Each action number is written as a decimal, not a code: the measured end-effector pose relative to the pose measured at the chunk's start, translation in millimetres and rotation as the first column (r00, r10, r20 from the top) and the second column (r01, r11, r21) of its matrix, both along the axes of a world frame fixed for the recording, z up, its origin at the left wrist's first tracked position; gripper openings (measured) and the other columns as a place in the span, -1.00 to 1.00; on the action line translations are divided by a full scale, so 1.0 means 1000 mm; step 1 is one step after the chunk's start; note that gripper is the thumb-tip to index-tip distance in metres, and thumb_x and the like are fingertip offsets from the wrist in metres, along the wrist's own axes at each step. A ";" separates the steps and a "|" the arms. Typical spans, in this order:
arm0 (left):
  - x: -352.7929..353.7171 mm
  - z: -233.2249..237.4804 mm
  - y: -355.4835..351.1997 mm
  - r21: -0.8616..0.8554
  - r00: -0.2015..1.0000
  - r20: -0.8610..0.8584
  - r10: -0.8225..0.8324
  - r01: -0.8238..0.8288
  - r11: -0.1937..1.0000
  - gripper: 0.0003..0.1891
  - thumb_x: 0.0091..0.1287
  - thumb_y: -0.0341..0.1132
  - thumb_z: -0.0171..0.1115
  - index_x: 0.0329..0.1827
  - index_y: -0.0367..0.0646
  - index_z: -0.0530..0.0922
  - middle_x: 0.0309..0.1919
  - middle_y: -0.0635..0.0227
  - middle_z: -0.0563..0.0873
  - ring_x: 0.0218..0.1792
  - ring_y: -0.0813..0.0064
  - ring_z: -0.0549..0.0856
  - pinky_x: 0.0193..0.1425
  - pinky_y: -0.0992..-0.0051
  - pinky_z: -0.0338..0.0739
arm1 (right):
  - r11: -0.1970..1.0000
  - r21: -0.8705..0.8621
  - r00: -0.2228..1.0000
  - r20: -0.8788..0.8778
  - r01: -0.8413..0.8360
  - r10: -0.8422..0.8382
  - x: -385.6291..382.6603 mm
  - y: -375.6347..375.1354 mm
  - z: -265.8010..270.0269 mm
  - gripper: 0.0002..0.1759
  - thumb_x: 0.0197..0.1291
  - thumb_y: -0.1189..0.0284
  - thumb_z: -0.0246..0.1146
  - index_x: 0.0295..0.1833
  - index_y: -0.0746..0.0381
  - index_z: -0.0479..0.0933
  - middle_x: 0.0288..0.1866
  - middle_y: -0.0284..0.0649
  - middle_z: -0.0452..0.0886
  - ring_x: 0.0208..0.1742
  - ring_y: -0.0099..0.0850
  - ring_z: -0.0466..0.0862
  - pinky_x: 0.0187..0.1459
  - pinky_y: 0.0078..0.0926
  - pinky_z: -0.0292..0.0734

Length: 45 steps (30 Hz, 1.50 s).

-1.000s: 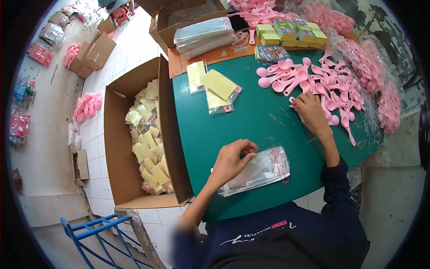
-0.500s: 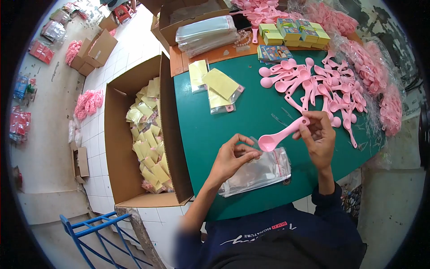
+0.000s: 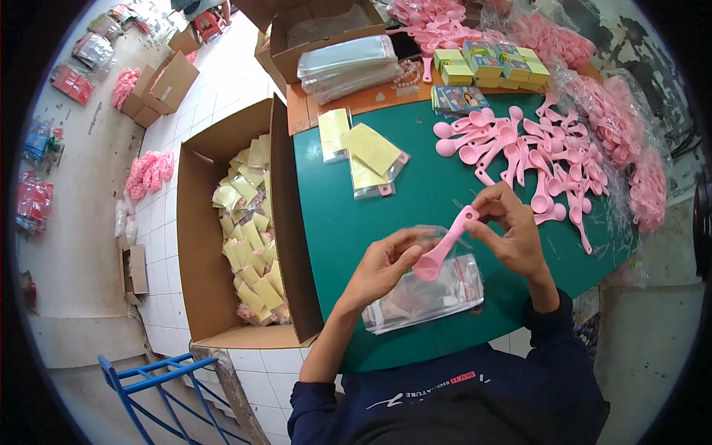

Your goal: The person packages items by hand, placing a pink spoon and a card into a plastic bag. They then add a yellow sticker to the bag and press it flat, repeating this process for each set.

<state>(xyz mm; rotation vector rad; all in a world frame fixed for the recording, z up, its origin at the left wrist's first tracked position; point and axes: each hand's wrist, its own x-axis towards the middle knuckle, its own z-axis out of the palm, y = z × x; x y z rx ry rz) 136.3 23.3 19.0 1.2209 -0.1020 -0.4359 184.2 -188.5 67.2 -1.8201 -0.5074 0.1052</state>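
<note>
A pink measuring spoon (image 3: 447, 245) hangs bowl-down from my right hand (image 3: 512, 230), whose thumb and fingers pinch the end of its handle. My left hand (image 3: 382, 268) is closed on the edge of a clear plastic bag (image 3: 432, 233), held up above the table. The spoon's bowl is right by the left thumb and overlaps the bag in this view. Below both hands lies a stack of clear plastic bags (image 3: 463, 291) on the green table (image 3: 330, 245). Many loose pink spoons (image 3: 545, 156) are spread out beyond my right hand.
Packed bags with yellow cards (image 3: 371, 150) lie at the table's far left. A large cardboard box (image 3: 297, 245) of similar packs stands left of the table. Card stacks (image 3: 488, 61), more bags (image 3: 347, 63) and wrapped pink spoons (image 3: 623, 122) line the back and right. A blue metal frame (image 3: 159, 378) stands lower left.
My right hand has brought the spoon left and down toward my left hand, tilting it more upright. The bag at my left fingers now shows more widely. The view has shifted slightly.
</note>
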 end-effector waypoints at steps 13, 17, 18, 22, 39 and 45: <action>0.001 0.020 0.027 -0.050 0.957 0.288 -0.017 0.033 0.998 -0.62 0.47 -0.21 -0.07 0.05 -0.36 0.55 -0.01 0.12 0.65 0.01 0.40 0.63 0.11 0.45 0.51 | 0.889 -0.358 0.944 0.268 0.285 -0.195 0.191 -0.012 -0.031 -0.69 0.26 0.25 0.13 -0.23 0.27 0.62 -0.17 -0.11 0.64 -0.19 -0.31 0.63 -0.11 -0.43 0.49; -0.005 0.022 0.038 -0.081 0.911 0.410 -0.053 0.095 0.992 -0.59 0.46 -0.16 -0.05 0.05 -0.36 0.56 0.03 0.08 0.64 0.03 0.27 0.64 0.18 0.30 0.48 | 0.521 -0.636 0.822 0.437 0.569 -0.365 0.290 -0.059 -0.117 -0.64 0.11 0.26 0.23 -0.21 0.39 0.58 -0.22 0.12 0.61 -0.18 0.06 0.61 -0.14 -0.12 0.51; -0.006 0.020 0.038 0.009 0.856 0.516 -0.024 0.023 1.000 -0.56 0.44 -0.11 -0.04 0.01 -0.38 0.57 -0.04 0.02 0.66 0.01 0.18 0.65 0.22 0.26 0.44 | 0.507 -0.592 0.779 0.499 0.627 -0.380 0.279 -0.052 -0.114 -0.65 0.09 0.28 0.25 -0.24 0.41 0.57 -0.21 0.14 0.59 -0.16 0.06 0.60 -0.12 -0.10 0.50; -0.019 0.014 0.042 -0.329 0.894 0.380 0.236 -0.108 0.938 -0.55 0.44 -0.09 -0.05 -0.08 -0.37 0.60 -0.14 -0.08 0.68 -0.01 0.15 0.67 0.24 0.23 0.42 | 0.502 -0.472 0.674 0.636 0.725 -0.375 0.259 -0.038 -0.101 -0.71 0.02 0.42 0.27 -0.18 0.38 0.52 -0.15 0.11 0.57 -0.18 0.05 0.58 -0.12 -0.08 0.49; -0.013 0.027 0.024 0.213 0.999 0.038 -0.019 0.010 0.977 -0.66 0.48 -0.25 -0.07 0.08 -0.33 0.53 -0.23 0.18 0.72 -0.17 0.60 0.66 -0.04 0.65 0.52 | 0.899 -0.360 0.944 0.116 -0.249 0.309 0.005 -0.004 0.065 -0.76 0.04 0.63 0.25 -0.12 0.37 0.50 -0.32 -0.11 0.62 -0.40 -0.32 0.65 -0.34 -0.51 0.52; -0.013 0.031 0.016 0.096 0.993 0.100 0.057 -0.066 0.993 -0.65 0.47 -0.23 -0.04 0.07 -0.36 0.53 -0.26 0.18 0.72 -0.19 0.52 0.67 -0.07 0.58 0.55 | 0.995 -0.096 0.994 -0.112 -0.025 0.015 -0.007 -0.016 0.063 -0.81 0.08 0.62 0.23 -0.15 0.38 0.48 -0.40 -0.17 0.56 -0.49 -0.50 0.59 -0.43 -0.59 0.48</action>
